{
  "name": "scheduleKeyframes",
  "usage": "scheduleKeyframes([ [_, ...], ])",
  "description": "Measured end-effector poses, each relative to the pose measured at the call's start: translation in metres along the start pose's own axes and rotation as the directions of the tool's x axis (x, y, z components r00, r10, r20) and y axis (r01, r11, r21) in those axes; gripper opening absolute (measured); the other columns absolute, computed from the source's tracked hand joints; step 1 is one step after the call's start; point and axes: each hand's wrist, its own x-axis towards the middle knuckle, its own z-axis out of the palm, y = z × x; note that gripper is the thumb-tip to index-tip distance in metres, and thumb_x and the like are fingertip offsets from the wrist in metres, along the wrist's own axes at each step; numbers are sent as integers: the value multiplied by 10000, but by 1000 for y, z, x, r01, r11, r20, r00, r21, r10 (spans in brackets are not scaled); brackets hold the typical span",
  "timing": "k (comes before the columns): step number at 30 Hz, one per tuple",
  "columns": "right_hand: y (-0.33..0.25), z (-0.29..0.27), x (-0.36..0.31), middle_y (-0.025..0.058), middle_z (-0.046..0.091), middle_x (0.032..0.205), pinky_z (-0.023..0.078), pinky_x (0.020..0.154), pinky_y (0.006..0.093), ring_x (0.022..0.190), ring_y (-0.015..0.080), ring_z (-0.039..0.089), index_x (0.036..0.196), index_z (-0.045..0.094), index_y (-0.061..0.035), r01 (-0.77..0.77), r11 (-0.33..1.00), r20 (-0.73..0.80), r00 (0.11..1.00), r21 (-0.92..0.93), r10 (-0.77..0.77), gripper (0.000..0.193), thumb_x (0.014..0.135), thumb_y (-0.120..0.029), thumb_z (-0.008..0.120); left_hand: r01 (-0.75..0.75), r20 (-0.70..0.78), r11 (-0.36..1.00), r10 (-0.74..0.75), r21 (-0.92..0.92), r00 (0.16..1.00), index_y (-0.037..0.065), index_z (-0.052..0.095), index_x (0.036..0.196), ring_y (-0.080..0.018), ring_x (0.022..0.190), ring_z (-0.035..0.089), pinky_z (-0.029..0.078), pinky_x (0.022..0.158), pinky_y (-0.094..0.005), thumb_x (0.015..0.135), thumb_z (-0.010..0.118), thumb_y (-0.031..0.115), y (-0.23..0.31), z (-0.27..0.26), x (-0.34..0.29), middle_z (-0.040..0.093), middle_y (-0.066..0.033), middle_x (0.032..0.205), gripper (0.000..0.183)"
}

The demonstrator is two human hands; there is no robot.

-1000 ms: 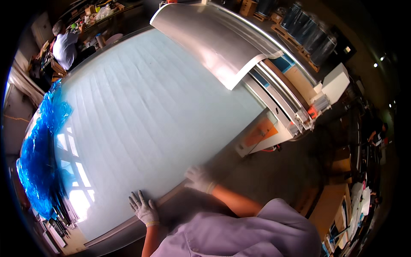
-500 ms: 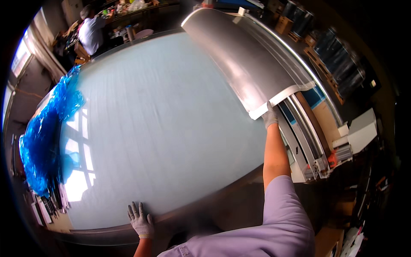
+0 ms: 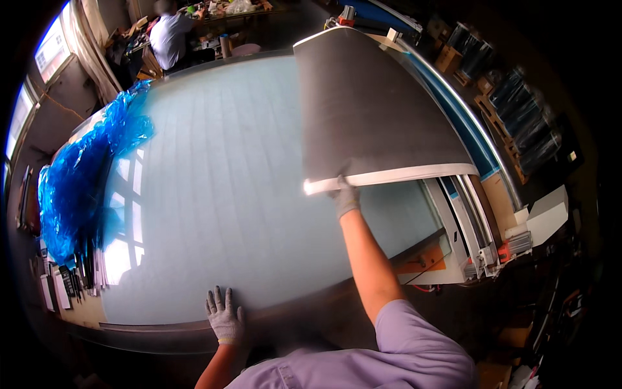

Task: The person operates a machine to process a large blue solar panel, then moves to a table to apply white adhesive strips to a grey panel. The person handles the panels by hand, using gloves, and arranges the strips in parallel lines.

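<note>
A large dark grey sheet with a white border (image 3: pixel 382 123) covers the far right of a wide, pale blue-grey glossy tabletop (image 3: pixel 214 175). My right hand (image 3: pixel 346 196), in a light grey glove, grips the sheet's near white edge close to its left corner, thumb lying over the top. The fingers beneath are partly hidden. My left hand (image 3: pixel 225 318), gloved as well, rests with fingers spread flat on the table's near edge, holding nothing.
Crumpled blue plastic film (image 3: pixel 81 185) lies along the table's left side. Metal rails and a roller frame (image 3: pixel 473 220) run along the right. Behind the table, a person (image 3: pixel 170 40) sits at a cluttered bench. Dark wrapped rolls (image 3: pixel 525 120) stand on pallets at the far right.
My right hand has drawn the sheet leftward over the tabletop, and the sheet now lies flatter. My left hand stays on the near edge. The view has shifted slightly.
</note>
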Motion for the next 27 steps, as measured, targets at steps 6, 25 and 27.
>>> scheduleKeyframes([
  [6,36,54,-148,53,584,844,485,579,311,638,171,570,1029,574,-62,-124,990,74,989,-72,129,291,946,-337,625,-17,-89,956,-9,-291,996,96,459,1418,-398,1332,392,310,1110,-505,855,651,290,-9,5,12,419,-197,1466,626],
  [25,6,-3,-291,132,549,1326,419,1045,385,1226,231,523,1349,480,-37,-53,975,-286,951,215,115,476,1018,-367,390,471,479,-90,-121,-878,870,19,601,1090,-171,834,619,537,766,-341,914,639,150,-99,5,127,638,-46,947,222],
  [27,-28,-29,-271,137,550,1326,416,1045,383,1225,233,523,1346,484,-28,58,997,-360,932,59,-33,471,1013,-352,405,459,464,-73,-121,-886,877,27,611,1032,-146,838,615,527,751,-304,918,628,140,-110,-4,117,642,-43,942,161],
])
